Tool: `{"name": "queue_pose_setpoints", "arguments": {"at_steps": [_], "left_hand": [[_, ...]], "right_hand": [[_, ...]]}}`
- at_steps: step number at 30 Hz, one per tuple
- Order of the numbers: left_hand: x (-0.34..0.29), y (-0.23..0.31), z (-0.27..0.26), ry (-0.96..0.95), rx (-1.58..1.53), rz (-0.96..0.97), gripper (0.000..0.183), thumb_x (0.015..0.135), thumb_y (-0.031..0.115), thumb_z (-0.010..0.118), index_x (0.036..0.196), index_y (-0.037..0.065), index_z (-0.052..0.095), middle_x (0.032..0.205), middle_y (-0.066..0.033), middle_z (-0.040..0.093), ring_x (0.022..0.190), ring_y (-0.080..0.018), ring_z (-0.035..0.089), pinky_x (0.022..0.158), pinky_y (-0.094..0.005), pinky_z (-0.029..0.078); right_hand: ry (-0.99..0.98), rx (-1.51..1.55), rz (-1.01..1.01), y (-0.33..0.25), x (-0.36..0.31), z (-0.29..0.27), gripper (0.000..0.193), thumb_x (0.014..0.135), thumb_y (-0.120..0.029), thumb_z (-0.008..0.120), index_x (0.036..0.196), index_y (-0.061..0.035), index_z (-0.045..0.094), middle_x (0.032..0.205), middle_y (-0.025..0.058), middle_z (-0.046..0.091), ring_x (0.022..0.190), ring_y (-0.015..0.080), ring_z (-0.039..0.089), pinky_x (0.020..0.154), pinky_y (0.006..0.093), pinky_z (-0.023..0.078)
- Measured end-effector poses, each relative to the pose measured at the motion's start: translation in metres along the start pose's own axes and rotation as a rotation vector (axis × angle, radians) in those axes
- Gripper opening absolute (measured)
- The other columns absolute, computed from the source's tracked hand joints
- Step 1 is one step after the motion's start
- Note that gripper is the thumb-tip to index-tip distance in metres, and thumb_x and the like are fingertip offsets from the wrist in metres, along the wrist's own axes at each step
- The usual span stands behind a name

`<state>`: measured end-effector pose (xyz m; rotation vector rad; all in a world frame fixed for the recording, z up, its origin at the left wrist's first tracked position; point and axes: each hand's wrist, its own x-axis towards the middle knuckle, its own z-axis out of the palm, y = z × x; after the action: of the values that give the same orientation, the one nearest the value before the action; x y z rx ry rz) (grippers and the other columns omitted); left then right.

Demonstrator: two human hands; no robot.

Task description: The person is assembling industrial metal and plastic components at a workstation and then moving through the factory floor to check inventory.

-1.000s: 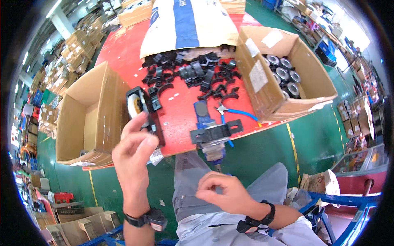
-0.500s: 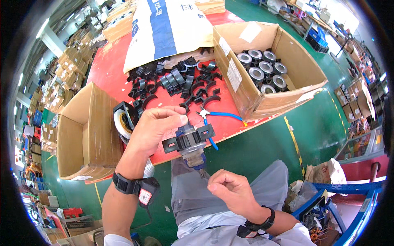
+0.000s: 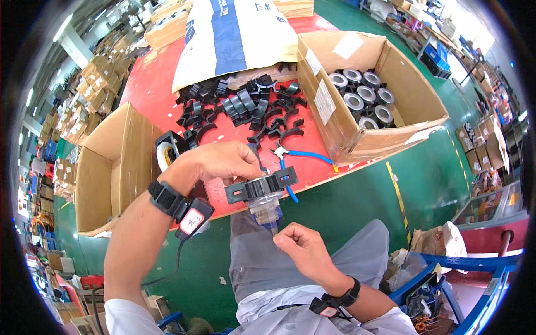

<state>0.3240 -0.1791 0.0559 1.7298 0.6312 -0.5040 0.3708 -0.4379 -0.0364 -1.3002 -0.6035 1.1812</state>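
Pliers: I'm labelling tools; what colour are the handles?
Blue handles, shown best in the head view.

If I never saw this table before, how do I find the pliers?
Start at the red tabletop and find the cardboard box on its right, holding silver-ringed parts. Left of that box's near corner, in front of the black curved clips, lie the pliers. Two bright blue handles spread in a V set them apart from those clips.

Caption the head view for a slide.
Left hand at slotted black bracket on small vise, right hand at vise's rod.
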Motion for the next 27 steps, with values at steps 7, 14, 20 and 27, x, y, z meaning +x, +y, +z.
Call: {"name": "queue_pose_setpoints", "arguments": {"at_steps": [7, 14, 20, 27], "left_hand": [[-0.034, 0.028, 0.004, 0.080, 0.198, 0.297, 0.032, 0.085, 0.011, 0.062, 0.114, -0.001, 0.057, 0.098, -0.0079, 0.065, 0.088, -0.0118, 0.061, 0.081, -0.0291, 0.050], [-0.046, 0.020, 0.084, 0.613, 0.984, 0.425, 0.059, 0.063, 0.016, 0.080, 0.111, 0.000, 0.049, 0.095, -0.0164, 0.055, 0.087, -0.0354, 0.057, 0.075, -0.0409, 0.045], [-0.035, 0.016, 0.099, 0.761, 1.260, 0.381, 0.050, 0.068, 0.010, 0.070, 0.112, -0.002, 0.049, 0.089, -0.0136, 0.053, 0.081, -0.0297, 0.056, 0.071, -0.0376, 0.043], [-0.022, 0.005, 0.102, 0.912, 1.373, 0.411, 0.039, 0.075, 0.008, 0.056, 0.113, -0.001, 0.051, 0.085, -0.0111, 0.053, 0.078, -0.0256, 0.057, 0.065, -0.0347, 0.045]], "right_hand": [[0.052, -0.078, -0.014, 0.001, 0.007, 0.002, 0.020, 0.091, -0.019, 0.063, 0.084, -0.0012, 0.061, 0.070, -0.0040, 0.053, 0.064, 0.0022, 0.044, 0.056, 0.0204, 0.037], [0.041, -0.049, 0.000, -0.003, 0.008, 0.004, 0.018, 0.090, -0.016, 0.064, 0.084, 0.0000, 0.060, 0.066, -0.0036, 0.052, 0.060, 0.0027, 0.042, 0.052, 0.0221, 0.035], [0.063, -0.147, -0.161, -0.019, 0.027, 0.003, 0.018, 0.090, -0.015, 0.062, 0.085, 0.0015, 0.061, 0.064, -0.0012, 0.053, 0.057, 0.0046, 0.043, 0.051, 0.0247, 0.036], [-0.104, -0.208, -0.035, -0.022, -0.006, -0.014, 0.022, 0.093, -0.019, 0.059, 0.095, 0.0023, 0.063, 0.070, 0.0009, 0.056, 0.062, 0.0064, 0.047, 0.054, 0.0254, 0.039]]}}
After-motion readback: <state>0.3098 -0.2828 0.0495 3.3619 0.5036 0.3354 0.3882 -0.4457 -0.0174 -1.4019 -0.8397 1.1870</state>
